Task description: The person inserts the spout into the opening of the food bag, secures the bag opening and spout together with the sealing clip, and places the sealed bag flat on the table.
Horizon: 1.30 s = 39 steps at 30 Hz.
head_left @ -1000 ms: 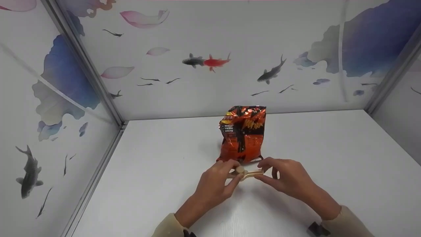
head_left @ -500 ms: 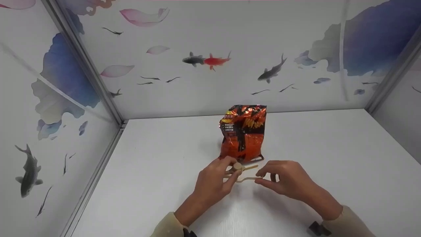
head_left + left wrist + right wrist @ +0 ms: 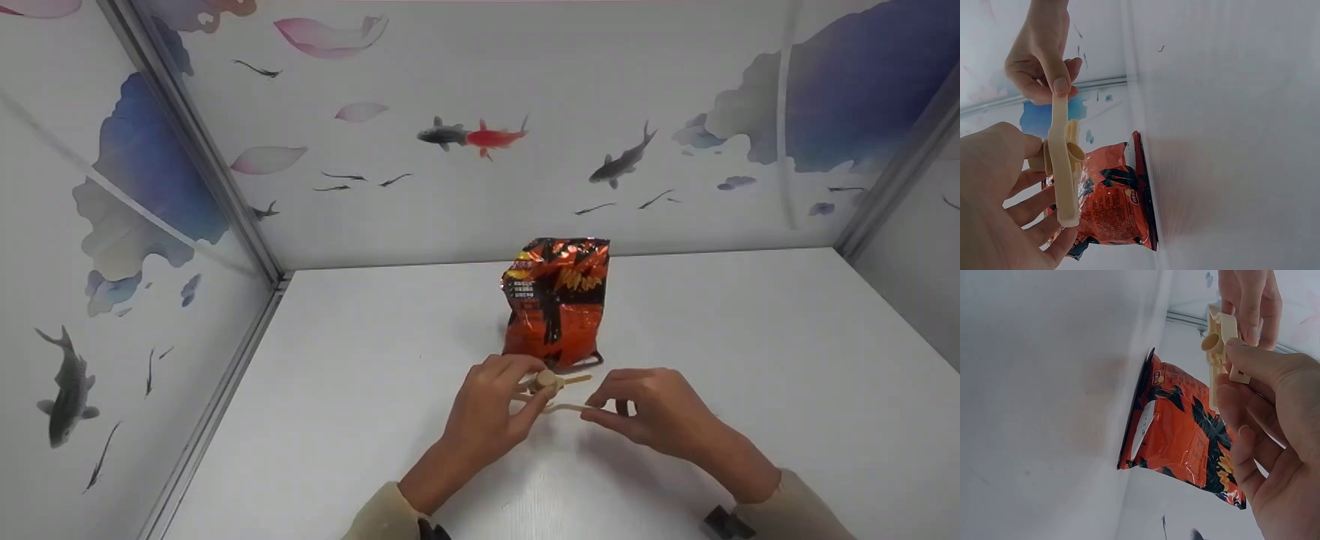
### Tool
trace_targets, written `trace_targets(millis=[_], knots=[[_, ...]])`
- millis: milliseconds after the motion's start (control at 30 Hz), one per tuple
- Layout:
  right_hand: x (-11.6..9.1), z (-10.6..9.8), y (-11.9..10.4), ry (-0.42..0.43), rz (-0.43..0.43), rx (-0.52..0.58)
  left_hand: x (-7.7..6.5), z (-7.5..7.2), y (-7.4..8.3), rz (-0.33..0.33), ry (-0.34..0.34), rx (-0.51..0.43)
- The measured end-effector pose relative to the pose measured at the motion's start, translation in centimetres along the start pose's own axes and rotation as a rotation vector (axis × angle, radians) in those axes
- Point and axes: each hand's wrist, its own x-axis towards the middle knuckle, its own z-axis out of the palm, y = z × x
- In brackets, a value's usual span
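A cream plastic bag clip (image 3: 1059, 163) with a round spout (image 3: 1211, 342) is held between both hands, its two arms spread apart. My left hand (image 3: 486, 401) grips it around the round spout part, thumb on the near side and fingers on the far side. With thumb and fingertips, my right hand (image 3: 660, 405) pinches the end of the nearer arm. The farther arm (image 3: 577, 379) sticks out to the right, untouched by the right hand. Just behind the clip stands an orange and black snack bag (image 3: 555, 315), upright, its printed front showing in the head view.
The white tabletop (image 3: 375, 337) spreads out around the bag and hands. White panels painted with fish, petals and blue shapes rise at the back (image 3: 525, 210) and the sides, joined by grey metal corner strips (image 3: 217, 172).
The clip's two arms have come apart, the nearer one drawn toward the person by the right hand. The left hand has kept its hold on the spout part. The snack bag stays put.
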Motion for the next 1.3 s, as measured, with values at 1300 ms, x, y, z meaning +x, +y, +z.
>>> trace_targets(millis=[1300], knots=[[-0.5,1.7,1.3,-0.364,0.159,-0.094,0.0,0.0,-0.2,0.03,-0.004,-0.186]])
